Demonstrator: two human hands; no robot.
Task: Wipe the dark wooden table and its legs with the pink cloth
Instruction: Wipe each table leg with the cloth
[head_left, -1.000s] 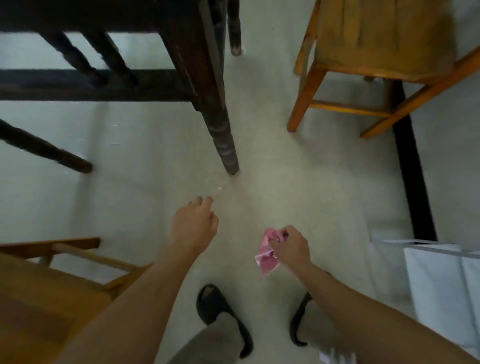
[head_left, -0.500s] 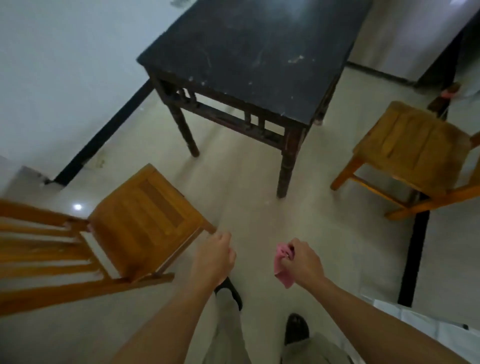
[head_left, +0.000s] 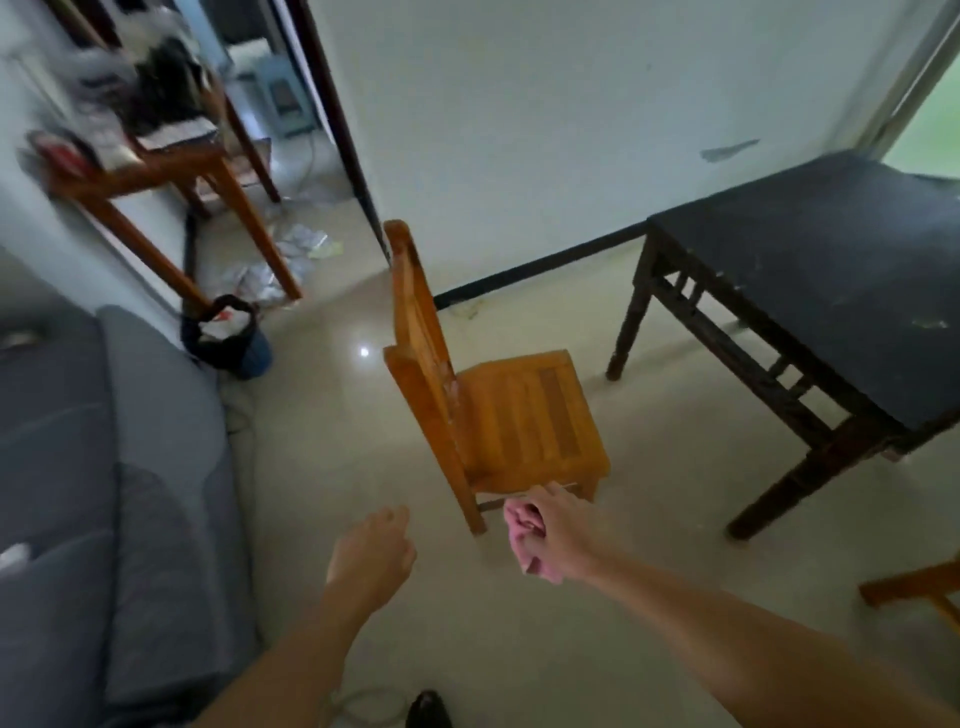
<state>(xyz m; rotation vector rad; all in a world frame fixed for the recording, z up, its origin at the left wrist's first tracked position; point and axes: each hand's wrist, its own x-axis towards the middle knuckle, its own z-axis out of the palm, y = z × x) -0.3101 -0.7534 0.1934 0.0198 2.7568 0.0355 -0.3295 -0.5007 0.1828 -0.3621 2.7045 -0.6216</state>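
The dark wooden table (head_left: 810, 270) stands at the right, its scuffed black top and two near legs in sight, well away from both hands. My right hand (head_left: 558, 538) is low in the middle of the view, closed around the bunched pink cloth (head_left: 522, 527), just in front of a small wooden chair. My left hand (head_left: 374, 556) hangs to its left over the bare floor, fingers loosely curled, holding nothing.
A small orange wooden chair (head_left: 498, 410) stands between me and the table. A grey sofa (head_left: 104, 493) fills the left. A dark bag (head_left: 226, 338) sits by it, with a brown side table (head_left: 171, 171) and litter behind. Another chair's leg (head_left: 914, 587) shows at the right edge.
The view has swung up and left, from under the table to the room. The table now lies at the right. Both hands keep their pose, the right still holding the cloth.
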